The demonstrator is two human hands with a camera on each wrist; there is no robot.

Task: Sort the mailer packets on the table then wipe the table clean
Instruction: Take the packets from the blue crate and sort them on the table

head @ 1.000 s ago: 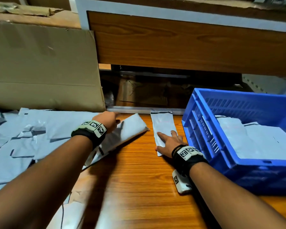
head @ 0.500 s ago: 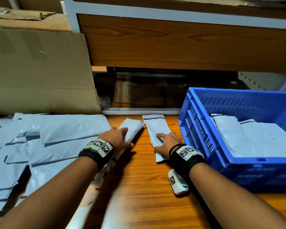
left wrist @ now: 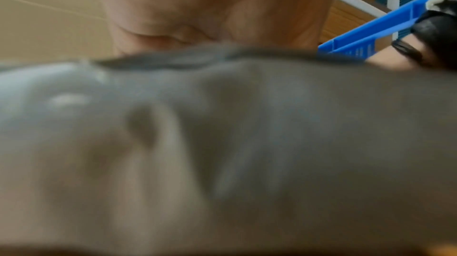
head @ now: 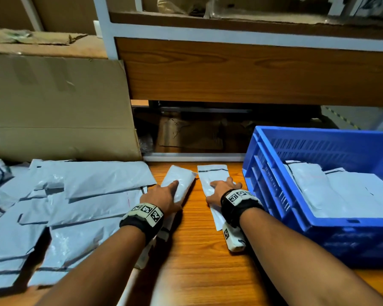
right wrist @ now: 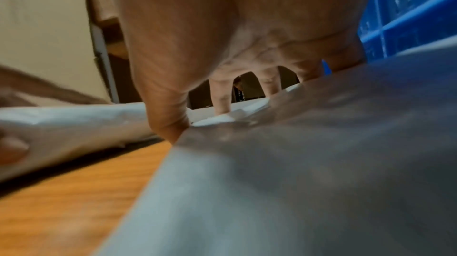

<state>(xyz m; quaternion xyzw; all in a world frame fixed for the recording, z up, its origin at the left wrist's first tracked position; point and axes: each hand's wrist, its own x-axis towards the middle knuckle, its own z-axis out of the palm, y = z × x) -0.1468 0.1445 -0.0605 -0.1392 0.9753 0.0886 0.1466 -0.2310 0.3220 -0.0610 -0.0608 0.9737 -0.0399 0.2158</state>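
Lying at the far left of the brown wooden table was a big heap of flat grey plastic mailer packets, spread over each other. A tall sheet of brown cardboard stood behind the heap. Next came the left hand, with its fingers out straight, pressing flat on a small puffy grey mailer packet that lay tilted on the wood. It was not gripping the packet. Just beside that, a long thin grey mailer packet lay flat, with bare wood between the two. The right hand rested on top of it with its fingers spread apart and straight, pushing down, not closed around it. At the far right sat a blue plastic crate, close to the right hand. More grey mailer packets in the crate lay flat inside.
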